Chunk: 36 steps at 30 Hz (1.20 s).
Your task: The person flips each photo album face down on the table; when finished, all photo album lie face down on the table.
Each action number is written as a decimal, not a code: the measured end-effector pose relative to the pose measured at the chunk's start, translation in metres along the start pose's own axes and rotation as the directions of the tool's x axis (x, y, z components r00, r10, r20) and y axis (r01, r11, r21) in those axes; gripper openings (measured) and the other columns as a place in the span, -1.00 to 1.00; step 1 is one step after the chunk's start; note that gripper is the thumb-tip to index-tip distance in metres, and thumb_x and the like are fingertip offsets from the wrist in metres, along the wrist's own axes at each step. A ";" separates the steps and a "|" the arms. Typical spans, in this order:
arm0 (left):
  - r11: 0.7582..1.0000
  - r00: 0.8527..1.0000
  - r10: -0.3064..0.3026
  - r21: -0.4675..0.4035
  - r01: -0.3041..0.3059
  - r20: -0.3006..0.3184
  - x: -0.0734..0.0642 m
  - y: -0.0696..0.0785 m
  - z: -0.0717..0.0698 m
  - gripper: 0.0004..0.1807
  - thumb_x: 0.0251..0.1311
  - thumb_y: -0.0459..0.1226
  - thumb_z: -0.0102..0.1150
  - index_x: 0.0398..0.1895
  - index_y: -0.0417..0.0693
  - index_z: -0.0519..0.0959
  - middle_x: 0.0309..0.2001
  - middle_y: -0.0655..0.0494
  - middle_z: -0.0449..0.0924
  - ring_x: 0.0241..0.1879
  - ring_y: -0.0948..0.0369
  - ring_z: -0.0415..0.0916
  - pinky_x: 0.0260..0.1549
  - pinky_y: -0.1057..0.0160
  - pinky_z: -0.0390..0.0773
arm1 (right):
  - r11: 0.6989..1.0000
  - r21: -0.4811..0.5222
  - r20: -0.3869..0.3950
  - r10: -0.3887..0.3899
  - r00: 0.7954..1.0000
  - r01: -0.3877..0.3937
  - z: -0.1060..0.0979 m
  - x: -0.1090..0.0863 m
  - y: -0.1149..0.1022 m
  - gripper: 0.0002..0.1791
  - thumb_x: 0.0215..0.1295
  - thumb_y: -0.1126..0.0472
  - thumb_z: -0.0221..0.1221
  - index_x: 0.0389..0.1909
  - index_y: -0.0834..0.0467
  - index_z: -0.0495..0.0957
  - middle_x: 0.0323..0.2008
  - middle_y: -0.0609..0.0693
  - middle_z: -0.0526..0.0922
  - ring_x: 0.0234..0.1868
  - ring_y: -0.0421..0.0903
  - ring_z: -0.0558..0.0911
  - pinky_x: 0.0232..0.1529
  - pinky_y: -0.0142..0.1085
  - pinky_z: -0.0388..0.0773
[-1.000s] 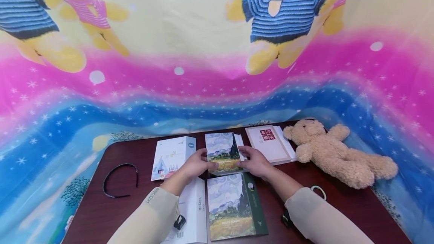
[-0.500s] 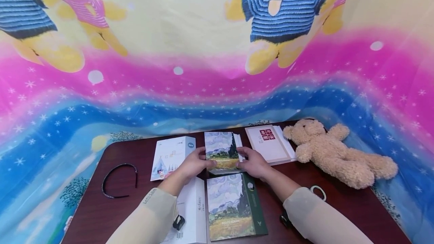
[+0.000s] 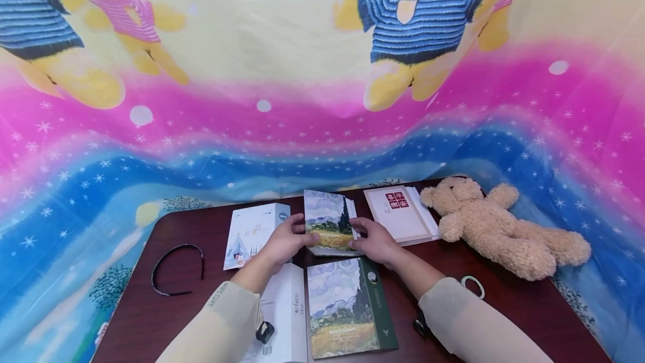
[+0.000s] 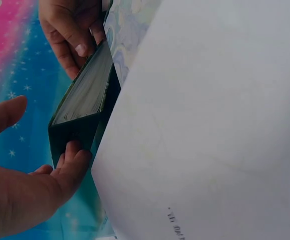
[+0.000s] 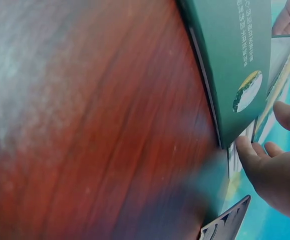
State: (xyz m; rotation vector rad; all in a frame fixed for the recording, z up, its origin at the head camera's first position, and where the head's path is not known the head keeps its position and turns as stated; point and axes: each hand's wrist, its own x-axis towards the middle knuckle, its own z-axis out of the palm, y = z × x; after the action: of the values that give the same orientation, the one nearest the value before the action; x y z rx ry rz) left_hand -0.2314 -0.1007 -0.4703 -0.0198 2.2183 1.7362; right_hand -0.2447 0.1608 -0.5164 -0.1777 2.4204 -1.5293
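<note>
A photo album (image 3: 328, 218) with a painted landscape cover is tilted up at the middle of the table, between both hands. My left hand (image 3: 283, 243) holds it at the left side; in the left wrist view the bent fingers (image 4: 74, 162) touch its dark green spine, while the thumb stands off the cover. At the opposite side my right hand (image 3: 375, 240) grips the page edge, thumb by the cover. A second album (image 3: 342, 307), lettered PHOTO ALBUM, with the same picture and a green strip, lies flat just in front.
Left of the albums are a white folder (image 3: 244, 240) with a tent drawing and a white case (image 3: 284, 312) with a barcode. A black headband (image 3: 153, 273) lies farther left. On the right are a pale book (image 3: 395, 223), a teddy bear (image 3: 499, 228) and a mint ring (image 3: 480, 288).
The held album has shifted slightly up and away from the flat one, widening the gap between them. Both hands have moved with it, and the left thumb now covers less of its cover.
</note>
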 end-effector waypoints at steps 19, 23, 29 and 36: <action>0.995 0.999 0.027 -0.097 -0.030 -0.029 -0.007 0.002 -0.002 -0.12 0.18 -0.30 0.44 0.55 -0.24 0.26 0.40 -0.23 0.36 0.26 -0.08 0.46 0.21 -0.02 0.54 | 0.992 0.123 0.022 -0.009 1.000 0.006 0.008 0.005 -0.003 -0.32 0.34 0.38 0.31 0.47 0.25 0.38 0.37 0.18 0.49 0.40 0.20 0.45 0.22 0.01 0.55; 0.993 0.999 0.039 -0.111 -0.042 -0.029 -0.008 0.004 -0.002 -0.14 0.18 -0.33 0.43 0.55 -0.23 0.28 0.38 -0.22 0.35 0.17 -0.02 0.48 0.10 0.07 0.59 | 0.989 0.150 0.018 -0.002 1.000 0.000 0.010 0.007 -0.003 -0.33 0.33 0.40 0.32 0.45 0.25 0.40 0.36 0.16 0.51 0.40 0.19 0.46 0.23 -0.01 0.56; 0.991 0.998 0.054 -0.117 -0.059 -0.042 -0.008 0.007 -0.001 -0.15 0.19 -0.36 0.41 0.55 -0.19 0.28 0.35 -0.19 0.38 0.21 -0.03 0.50 0.11 -0.04 0.59 | 0.985 0.175 0.029 -0.015 0.999 0.010 0.013 0.010 -0.002 -0.32 0.32 0.43 0.32 0.45 0.26 0.39 0.37 0.17 0.49 0.40 0.20 0.46 0.22 -0.03 0.57; 0.990 0.997 0.058 -0.130 -0.063 -0.041 -0.011 0.011 0.000 -0.14 0.16 -0.41 0.43 0.54 -0.17 0.28 0.33 -0.22 0.35 0.24 -0.11 0.47 0.04 -0.13 0.62 | 0.981 0.193 0.043 -0.012 0.999 0.004 0.015 0.014 -0.003 -0.31 0.34 0.41 0.31 0.48 0.24 0.37 0.37 0.15 0.49 0.40 0.18 0.46 0.22 -0.02 0.57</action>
State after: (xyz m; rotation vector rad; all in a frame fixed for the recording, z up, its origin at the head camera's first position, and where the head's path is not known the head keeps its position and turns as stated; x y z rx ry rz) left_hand -0.2235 -0.0998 -0.4567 -0.0152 2.1476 1.9269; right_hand -0.2535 0.1433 -0.5214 -0.1799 2.2237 -1.7332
